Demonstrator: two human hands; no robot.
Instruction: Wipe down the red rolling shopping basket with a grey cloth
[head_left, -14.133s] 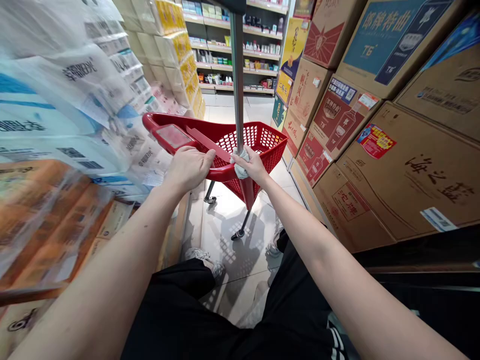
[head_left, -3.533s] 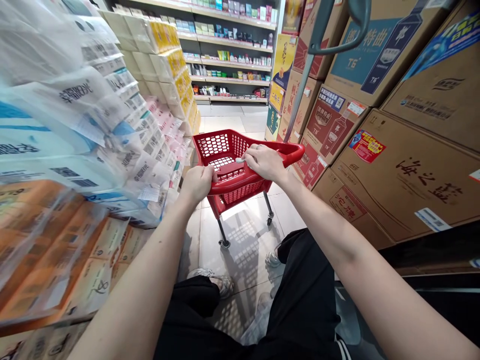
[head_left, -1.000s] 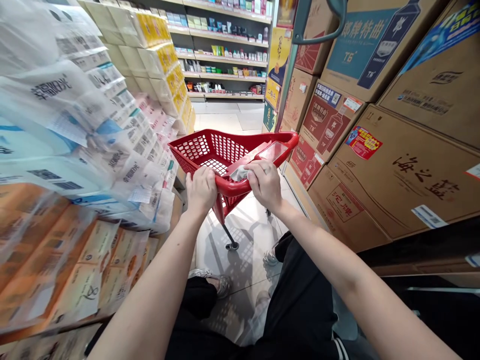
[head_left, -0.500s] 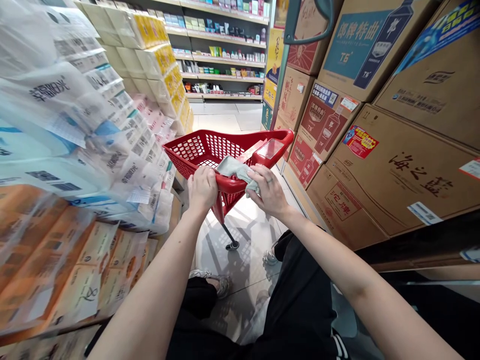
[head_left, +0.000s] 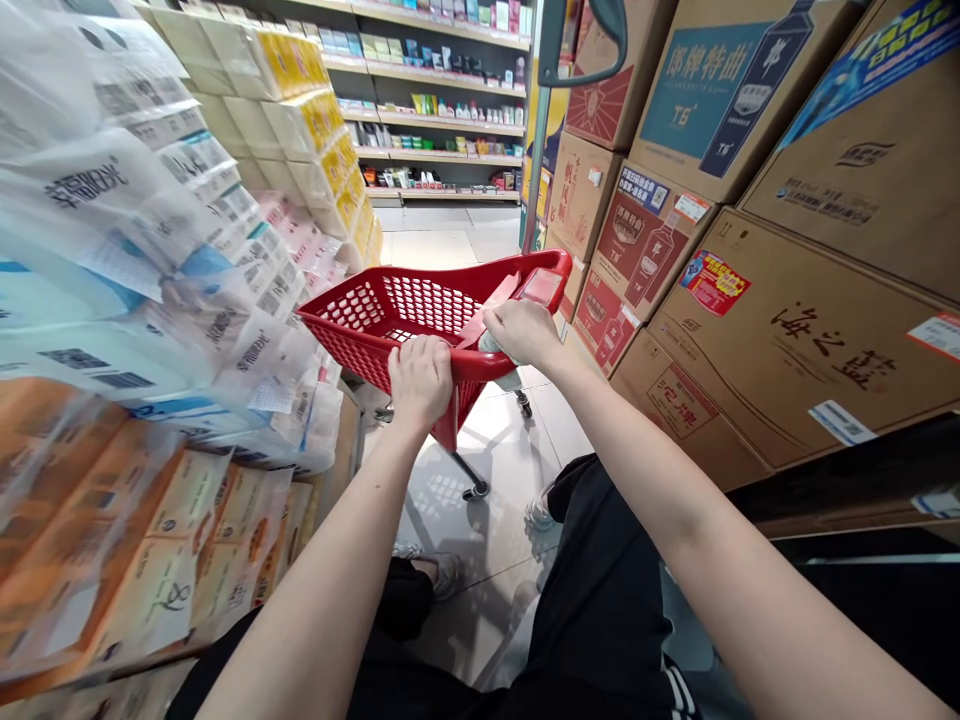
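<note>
A red plastic shopping basket (head_left: 390, 310) on wheeled legs stands in the aisle in front of me. My left hand (head_left: 418, 380) is closed round its near rim. My right hand (head_left: 520, 332) is closed on a pale cloth (head_left: 510, 380) and presses it against the rim near the basket's flat red handle panel (head_left: 538, 286). Only a small part of the cloth shows under the fingers. The basket's grey pull handle (head_left: 577, 40) rises at the top of the view.
Stacked packs of tissue paper (head_left: 150, 300) wall the left side. Cardboard liquor boxes (head_left: 787, 300) are piled on the right. A tiled floor (head_left: 450, 245) runs ahead to store shelves (head_left: 442, 100) with small goods. My black shorts and shoes show below.
The basket has turned and shifted left. My right hand has slid along the rim toward the handle panel, and the cloth, spread out half a second ago, is now bunched under my fingers.
</note>
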